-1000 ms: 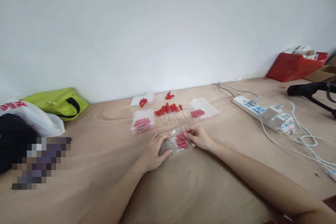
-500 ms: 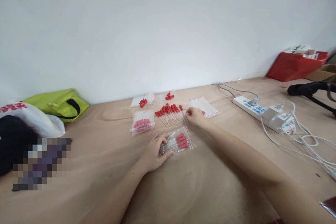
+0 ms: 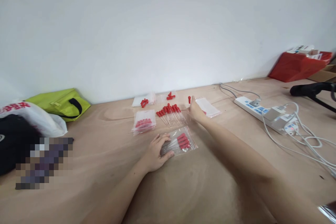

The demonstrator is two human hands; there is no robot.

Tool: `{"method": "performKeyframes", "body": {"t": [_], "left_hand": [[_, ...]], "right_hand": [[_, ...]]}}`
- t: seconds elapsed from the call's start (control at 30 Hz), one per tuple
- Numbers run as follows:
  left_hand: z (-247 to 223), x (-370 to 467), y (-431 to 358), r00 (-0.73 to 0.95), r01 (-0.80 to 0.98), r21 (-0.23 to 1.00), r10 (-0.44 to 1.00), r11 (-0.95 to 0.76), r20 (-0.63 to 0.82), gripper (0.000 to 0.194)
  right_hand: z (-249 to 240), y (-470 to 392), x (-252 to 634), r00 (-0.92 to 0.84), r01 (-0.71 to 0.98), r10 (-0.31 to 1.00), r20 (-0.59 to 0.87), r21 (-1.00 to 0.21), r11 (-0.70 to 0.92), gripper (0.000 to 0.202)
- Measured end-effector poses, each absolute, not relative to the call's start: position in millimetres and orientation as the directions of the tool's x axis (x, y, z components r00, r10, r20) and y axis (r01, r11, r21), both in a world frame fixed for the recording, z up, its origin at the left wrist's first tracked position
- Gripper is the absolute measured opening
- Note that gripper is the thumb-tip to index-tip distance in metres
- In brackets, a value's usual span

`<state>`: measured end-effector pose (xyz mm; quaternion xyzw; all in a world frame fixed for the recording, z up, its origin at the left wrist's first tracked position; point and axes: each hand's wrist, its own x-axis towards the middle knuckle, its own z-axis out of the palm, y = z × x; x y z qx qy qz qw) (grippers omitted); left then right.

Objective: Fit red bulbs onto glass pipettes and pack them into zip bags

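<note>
My right hand (image 3: 195,111) is closed around a dropper whose red rubber bulb (image 3: 189,99) points up; its tube is mostly hidden by the fingers. Just left of that hand, several glass droppers (image 3: 172,115) with red bulbs lie fanned out on the table. My left hand (image 3: 157,152) rests with thumb and fingers apart on the left end of a clear zip bag (image 3: 193,142). Inside this bag lie several droppers (image 3: 183,140), bulbs toward the right. A stack of flat zip bags (image 3: 210,106) lies beyond my right hand, partly covered by it.
Filled zip bags (image 3: 144,122) are stacked left of the fan. Loose red bulbs (image 3: 144,103) and more bulbs (image 3: 170,95) lie near the wall. At right are a power strip (image 3: 249,108) with cables and a red bag (image 3: 294,66); at left, a green bag (image 3: 60,104).
My right hand has lifted a dropper from the right end of the fan and turned, its bulb now raised above the fingers. My left hand stays on the bag; the view shifts slightly.
</note>
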<state>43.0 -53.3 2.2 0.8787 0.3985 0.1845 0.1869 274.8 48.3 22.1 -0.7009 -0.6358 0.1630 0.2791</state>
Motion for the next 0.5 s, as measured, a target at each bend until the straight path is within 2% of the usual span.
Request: {"method": "performKeyframes", "body": {"t": [0.1,0.2,0.3,0.5], "left_hand": [[2.8,43.1,-53.2,0.621,0.634,0.466,0.765,-0.617,0.169,0.032],[4.5,43.7,-53.2,0.621,0.638,0.458,0.765,-0.619,0.169,0.033],[5.0,44.2,-53.1,0.621,0.641,0.448,0.764,-0.623,0.174,0.033],[4.0,44.4,-51.6,0.628,0.644,0.432,0.759,-0.631,0.173,0.033]], "right_hand": [[11.5,27.2,292.2,0.172,0.566,0.965,0.198,-0.822,0.068,0.068],[-4.7,2.5,301.0,0.218,0.293,0.958,0.185,-0.949,0.117,0.065],[-14.3,-15.8,297.4,0.271,0.126,0.944,0.189,-0.979,0.160,0.059],[-13.1,-24.1,278.4,0.361,-0.027,0.917,0.169,-0.981,0.192,0.047]]}}
